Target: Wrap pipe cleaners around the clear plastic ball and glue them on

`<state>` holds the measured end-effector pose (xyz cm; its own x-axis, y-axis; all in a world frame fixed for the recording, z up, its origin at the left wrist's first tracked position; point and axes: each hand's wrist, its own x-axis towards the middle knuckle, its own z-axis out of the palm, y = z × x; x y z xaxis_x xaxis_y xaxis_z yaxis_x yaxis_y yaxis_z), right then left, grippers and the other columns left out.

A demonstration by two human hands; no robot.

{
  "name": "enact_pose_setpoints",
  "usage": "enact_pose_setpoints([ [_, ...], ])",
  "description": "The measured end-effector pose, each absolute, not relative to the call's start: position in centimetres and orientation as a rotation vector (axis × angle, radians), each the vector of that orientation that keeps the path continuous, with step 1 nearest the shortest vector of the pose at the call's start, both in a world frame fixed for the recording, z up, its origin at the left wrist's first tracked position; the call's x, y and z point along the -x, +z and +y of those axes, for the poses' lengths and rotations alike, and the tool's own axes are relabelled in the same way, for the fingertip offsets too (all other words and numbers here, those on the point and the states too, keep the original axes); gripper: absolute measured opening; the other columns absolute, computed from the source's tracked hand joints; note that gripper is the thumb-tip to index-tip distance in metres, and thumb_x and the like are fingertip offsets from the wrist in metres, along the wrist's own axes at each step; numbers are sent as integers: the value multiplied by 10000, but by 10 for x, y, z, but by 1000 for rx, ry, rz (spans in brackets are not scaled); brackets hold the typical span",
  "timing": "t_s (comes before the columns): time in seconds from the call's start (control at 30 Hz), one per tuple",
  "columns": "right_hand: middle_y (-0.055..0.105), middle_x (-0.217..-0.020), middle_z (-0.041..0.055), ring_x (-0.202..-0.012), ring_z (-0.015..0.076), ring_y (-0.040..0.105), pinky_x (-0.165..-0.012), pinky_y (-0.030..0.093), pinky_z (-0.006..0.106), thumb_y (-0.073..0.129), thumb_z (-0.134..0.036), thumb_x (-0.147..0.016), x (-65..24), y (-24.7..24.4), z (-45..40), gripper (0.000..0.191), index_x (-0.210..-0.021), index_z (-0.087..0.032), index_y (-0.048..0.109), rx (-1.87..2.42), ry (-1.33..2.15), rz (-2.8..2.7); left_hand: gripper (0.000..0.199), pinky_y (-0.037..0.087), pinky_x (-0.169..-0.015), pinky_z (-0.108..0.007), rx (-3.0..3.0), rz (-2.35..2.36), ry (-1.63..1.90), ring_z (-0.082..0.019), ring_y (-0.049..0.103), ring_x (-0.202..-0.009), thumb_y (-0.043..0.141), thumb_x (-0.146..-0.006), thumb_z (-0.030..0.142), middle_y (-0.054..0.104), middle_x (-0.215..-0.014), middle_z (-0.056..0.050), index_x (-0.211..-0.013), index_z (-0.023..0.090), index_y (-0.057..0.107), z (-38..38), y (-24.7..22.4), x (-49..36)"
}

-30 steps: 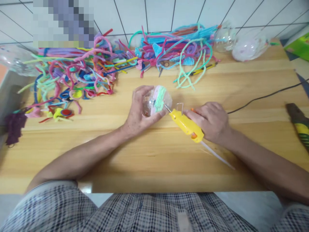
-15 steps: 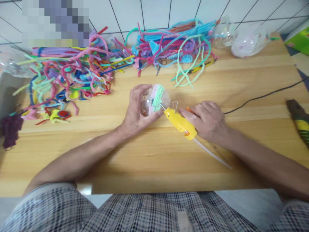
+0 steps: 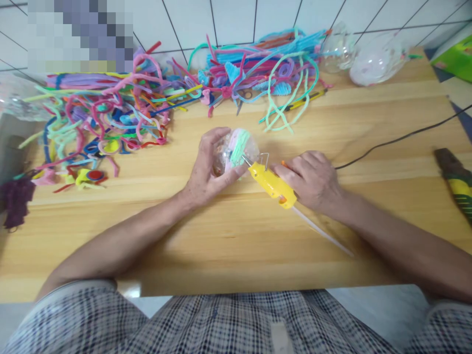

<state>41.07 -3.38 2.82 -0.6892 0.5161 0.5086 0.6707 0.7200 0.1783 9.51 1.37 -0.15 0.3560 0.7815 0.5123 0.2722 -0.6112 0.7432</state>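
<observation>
My left hand (image 3: 204, 172) is wrapped round a clear plastic ball (image 3: 251, 145), thumb in front and fingers behind. Bands of mint green and pale lilac pipe cleaner (image 3: 240, 143) run across the ball. A yellow glue gun (image 3: 271, 184) is gripped in my right hand (image 3: 313, 179), its metal nozzle (image 3: 246, 159) at the green band; whether it touches cannot be made out. From the gun's rear end sticks a long white glue stick (image 3: 324, 232). The gun's wire stand (image 3: 264, 160) juts up near the nozzle.
Tangled pipe cleaners (image 3: 121, 108) spread over the back left of the wooden table (image 3: 228, 246). Scissors (image 3: 241, 98) and a yellow cutter (image 3: 308, 100) lie at the back. Clear plastic pieces (image 3: 376, 61) stand back right. A black cable (image 3: 391, 137) runs rightward; a dark-and-yellow tool (image 3: 457, 184) lies far right.
The whole view has shifted slightly. Ball, glue gun and both hands keep nearly the same positions, with the nozzle still at the green band.
</observation>
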Motion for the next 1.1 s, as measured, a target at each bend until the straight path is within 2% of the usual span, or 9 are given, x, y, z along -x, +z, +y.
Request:
enact_pose_setpoints([
  [0.2, 705, -880, 6, -821, 226, 554, -792, 388, 386, 561, -227, -1167, -408, 29, -33, 192, -1290, -296, 690, 909, -607, -2482, 830, 500, -1345, -675, -2093, 851, 1183, -404, 538, -1595, 762, -997, 782, 520, -1673, -144, -1625, 360, 420, 16, 4, -92],
  [0.3, 703, -873, 6, -817, 227, 547, -790, 397, 388, 594, -208, -1155, -407, 30, -33, 194, -1305, -286, 687, 877, -642, -2472, 787, 551, -1302, -635, -2085, 825, 1188, -380, 581, -1556, 770, -1008, 753, 541, -1647, -128, -1607, 375, 428, 18, 5, -93],
  [0.4, 697, -876, 5, -822, 225, 551, -779, 382, 400, 597, -205, -1149, -408, 30, -32, 230, -1330, -313, 689, 876, -526, -2472, 787, 601, -1247, -614, -2061, 839, 1192, -360, 639, -1480, 777, -1006, 745, 574, -1605, -125, -1606, 377, 426, 19, 4, -95],
  [0.53, 695, -892, 17, -830, 226, 560, -772, 360, 417, 575, -194, -1139, -409, 28, -32, 302, -1367, -343, 707, 959, -287, -2490, 738, 561, -1293, -628, -2137, 851, 1231, -368, 628, -1504, 755, -1021, 738, 615, -1569, -118, -1600, 364, 490, 21, 6, -96],
  [0.63, 695, -896, 20, -835, 235, 559, -776, 366, 417, 565, -193, -1144, -409, 27, -32, 347, -1444, -331, 673, 922, -370, -2479, 667, 554, -1300, -615, -2198, 815, 1253, -365, 623, -1508, 739, -1042, 707, 642, -1543, -106, -1578, 367, 537, 25, 8, -95],
  [0.8, 698, -928, 21, -860, 239, 553, -786, 361, 416, 580, -214, -1146, -409, 25, -31, 385, -1513, -322, 620, 901, -392, -2470, 691, 534, -1318, -621, -2244, 767, 1189, -375, 606, -1535, 680, -1069, 720, 617, -1597, -113, -1637, 379, 484, 29, 9, -89],
  [0.93, 690, -923, 11, -847, 229, 540, -781, 354, 409, 569, -189, -1144, -409, 25, -30, 374, -1481, -331, 646, 885, -354, -2460, 753, 506, -1346, -630, -2238, 780, 1174, -383, 586, -1561, 711, -1038, 744, 605, -1620, -126, -1641, 360, 475, 29, 7, -87],
  [1.1, 704, -915, 29, -838, 233, 552, -776, 359, 417, 551, -192, -1145, -408, 26, -31, 281, -1340, -320, 708, 972, -371, -2507, 733, 525, -1329, -625, -2193, 822, 1191, -373, 602, -1542, 740, -1023, 743, 622, -1585, -118, -1596, 351, 507, 27, 7, -90],
])
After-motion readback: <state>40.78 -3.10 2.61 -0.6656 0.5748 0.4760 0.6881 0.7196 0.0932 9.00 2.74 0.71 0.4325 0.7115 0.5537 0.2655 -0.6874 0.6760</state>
